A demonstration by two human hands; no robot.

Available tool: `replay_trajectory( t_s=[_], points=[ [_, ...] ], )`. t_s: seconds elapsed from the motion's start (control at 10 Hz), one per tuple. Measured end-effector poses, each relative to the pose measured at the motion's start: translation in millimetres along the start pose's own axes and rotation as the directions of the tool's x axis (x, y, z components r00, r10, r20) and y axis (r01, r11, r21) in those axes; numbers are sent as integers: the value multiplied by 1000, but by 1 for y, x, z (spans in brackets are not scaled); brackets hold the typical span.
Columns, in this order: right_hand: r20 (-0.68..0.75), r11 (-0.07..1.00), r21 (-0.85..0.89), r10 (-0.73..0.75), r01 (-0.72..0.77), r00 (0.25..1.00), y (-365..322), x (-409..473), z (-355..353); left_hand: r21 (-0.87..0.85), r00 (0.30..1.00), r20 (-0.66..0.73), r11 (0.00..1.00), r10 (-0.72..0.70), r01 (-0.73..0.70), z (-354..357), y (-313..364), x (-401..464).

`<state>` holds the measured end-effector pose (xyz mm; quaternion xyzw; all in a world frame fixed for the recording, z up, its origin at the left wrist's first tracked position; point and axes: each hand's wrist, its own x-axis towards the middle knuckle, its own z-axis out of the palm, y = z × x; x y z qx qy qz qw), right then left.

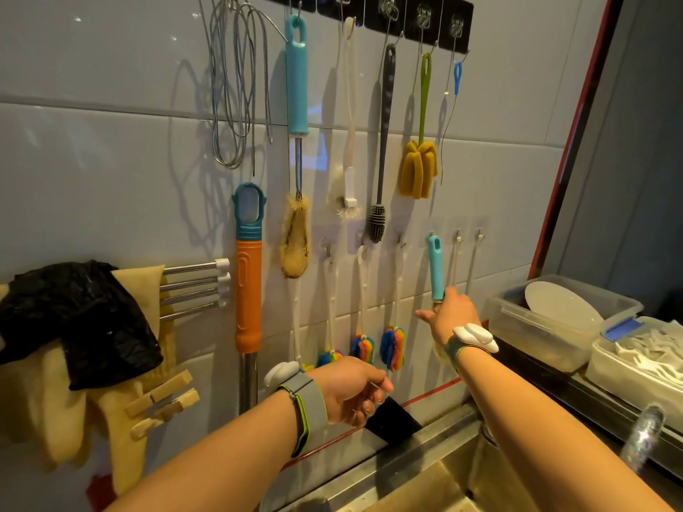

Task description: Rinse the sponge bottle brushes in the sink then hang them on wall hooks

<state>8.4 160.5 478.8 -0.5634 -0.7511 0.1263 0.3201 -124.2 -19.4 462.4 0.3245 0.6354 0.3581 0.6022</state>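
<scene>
Three white-handled sponge brushes with rainbow heads hang from the lower row of wall hooks. Further right, a teal-handled brush has its loop up at a hook. My right hand grips the lower end of that handle, and its pale head is mostly hidden behind my wrist. My left hand is lower, just above the sink's back ledge, fingers curled on a thin metal wire. A black brush-like thing sits right under it. The steel sink lies below.
An upper hook row carries a teal brush, a grey brush and a yellow sponge brush. An orange-handled pole and a towel rail with cloths are at left. Clear tubs with a plate stand right. Water runs from a tap.
</scene>
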Motion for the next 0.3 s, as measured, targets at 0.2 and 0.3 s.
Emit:
replay_trajectory(
  t_s=[0.2, 0.3],
  points=[
    [44, 995, -95, 8, -4, 999, 8, -11, -17, 18, 1000, 21, 1000, 3, -4, 9, 5, -8],
    [43, 986, -165, 1, 6, 999, 19, -20, -23, 51, 1000, 14, 999, 12, -12, 16, 8, -13]
  ],
)
